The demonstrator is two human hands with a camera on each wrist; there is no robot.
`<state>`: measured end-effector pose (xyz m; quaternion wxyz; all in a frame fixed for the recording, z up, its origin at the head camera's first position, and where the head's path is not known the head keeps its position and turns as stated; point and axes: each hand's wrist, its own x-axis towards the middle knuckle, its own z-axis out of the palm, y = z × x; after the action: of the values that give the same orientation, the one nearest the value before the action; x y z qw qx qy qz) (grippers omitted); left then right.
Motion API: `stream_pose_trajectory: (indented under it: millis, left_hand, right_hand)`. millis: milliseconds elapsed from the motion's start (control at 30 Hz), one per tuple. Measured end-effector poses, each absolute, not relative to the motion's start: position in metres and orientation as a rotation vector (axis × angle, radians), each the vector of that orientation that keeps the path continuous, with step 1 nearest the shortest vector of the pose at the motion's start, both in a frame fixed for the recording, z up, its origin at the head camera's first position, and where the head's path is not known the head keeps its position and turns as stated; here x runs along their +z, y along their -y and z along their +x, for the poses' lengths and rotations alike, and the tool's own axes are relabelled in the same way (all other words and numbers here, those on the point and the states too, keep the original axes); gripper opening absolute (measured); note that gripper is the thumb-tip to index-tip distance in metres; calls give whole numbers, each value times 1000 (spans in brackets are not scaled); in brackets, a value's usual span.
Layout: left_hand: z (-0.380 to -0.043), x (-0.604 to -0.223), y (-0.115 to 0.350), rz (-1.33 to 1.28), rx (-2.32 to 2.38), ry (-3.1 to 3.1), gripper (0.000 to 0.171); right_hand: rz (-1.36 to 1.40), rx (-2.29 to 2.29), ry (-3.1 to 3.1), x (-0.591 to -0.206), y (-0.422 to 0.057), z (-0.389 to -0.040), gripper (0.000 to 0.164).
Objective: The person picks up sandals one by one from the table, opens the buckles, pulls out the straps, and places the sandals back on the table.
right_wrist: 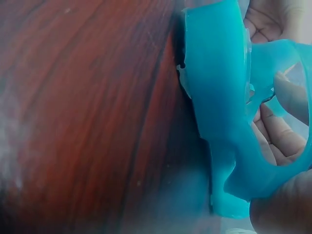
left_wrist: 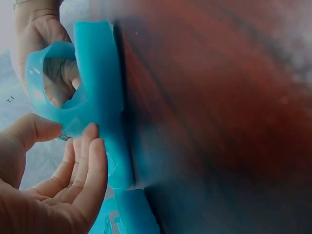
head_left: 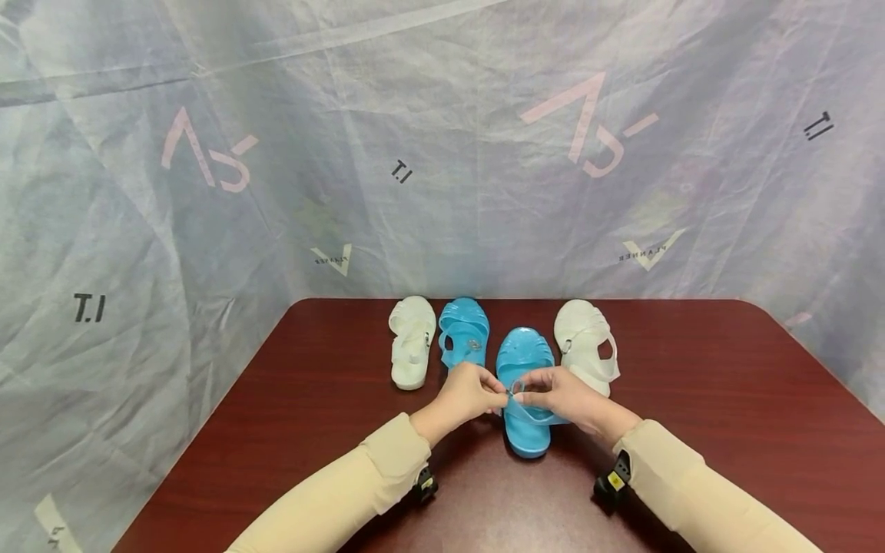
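Backdrop sheet (head_left: 477, 153): grey, creased, with pink and black lettering, hanging behind the worktop.

Worktop (head_left: 698, 399): dark red-brown, wood-grained, rounded far corners.

Sleeves (head_left: 339, 495): two, cream, reaching in from the near edge.

Blue sandal (head_left: 523, 353): one, on the middle of the worktop, nearer the person than the others; toe pointing away, sole down, ribbed band over the toe, heel bare toward the near side. Its translucent strap (head_left: 546, 418) arches up off the footbed.

Left white sandal (head_left: 411, 372), second blue sandal (head_left: 462, 313), right white sandal (head_left: 577, 313): farther back, toes away; the second blue sandal lies just beside the left white sandal, its heel hidden by a hand.

Left grip (head_left: 470, 393): nearly closed, thumb and fingertips pinching the strap end at the buckle.

Right grip (head_left: 570, 395): fingers curled, thumb and forefinger brought together on the strap, opposite the left fingertips and close to them.

Wrist devices (head_left: 611, 484): two, black, one under each wrist, yellow label showing.

Buckle (left_wrist: 64, 137): small, metallic, at the left thumb tip; whether fastened, cannot tell.
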<state>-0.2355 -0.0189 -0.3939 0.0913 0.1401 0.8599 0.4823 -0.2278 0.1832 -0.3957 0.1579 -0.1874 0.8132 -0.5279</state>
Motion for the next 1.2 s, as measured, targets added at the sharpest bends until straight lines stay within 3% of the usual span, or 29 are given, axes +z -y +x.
stream_pose_trajectory:
  millis: [267,900,1200]
  left_hand:
    - [-236,-393,23,224,1626,-2178,11]
    - [-244,-391,21,268,1586,-2267,9]
    - [-246,-383,22,189,1553,-2209,15]
  right_hand:
    - [-522,-1504,-2353,-394,-186,-228,26]
    - [-528,-1558,-2291,-401,-183,-227,28]
    - [-518,-1534,-2325,-399,-183,-228,25]
